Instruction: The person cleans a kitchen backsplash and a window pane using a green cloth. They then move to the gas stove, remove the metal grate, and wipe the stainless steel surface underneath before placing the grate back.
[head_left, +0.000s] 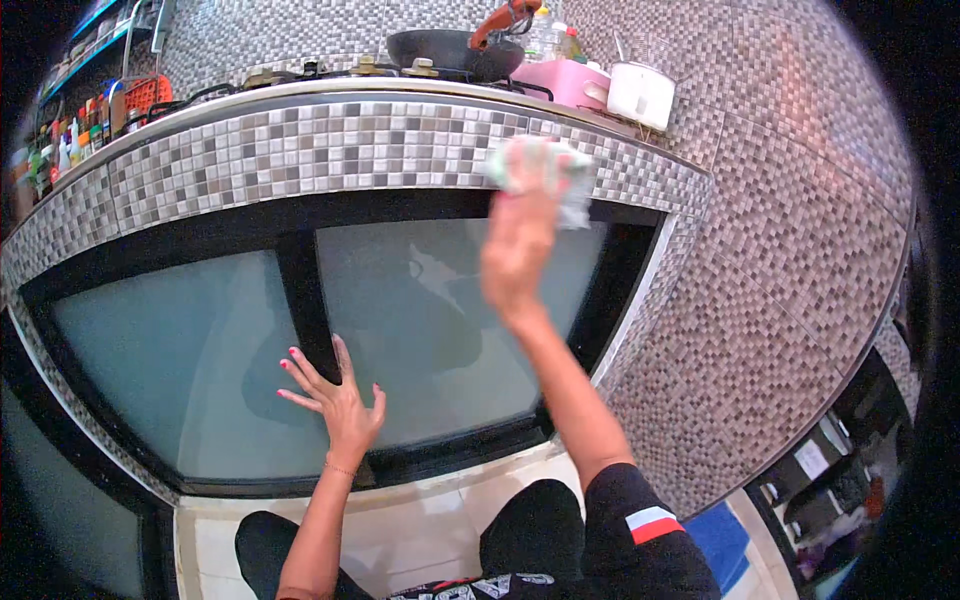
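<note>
My right hand (521, 240) is raised, holding a pale cloth with pink and green parts (536, 161) at the mosaic-tiled counter front (352, 146). Hand and cloth are blurred, and whether the cloth touches the tiles is hard to tell. Below them is a black-framed cabinet with two frosted glass doors; the right glass panel (435, 337) bears a pale whitish streak. My left hand (341, 394), empty with its fingers spread, is in front of the dark middle frame (300, 270), near the lower part of the left glass panel (187, 375).
On the counter above stand a gas stove (330, 73), a dark wok (442, 52), a pink box (562, 81) and a white pot (641, 94). Several bottles and jars (71, 142) crowd the left end. A tiled wall (787, 247) closes the right side; a blue mat (716, 544) lies on the floor.
</note>
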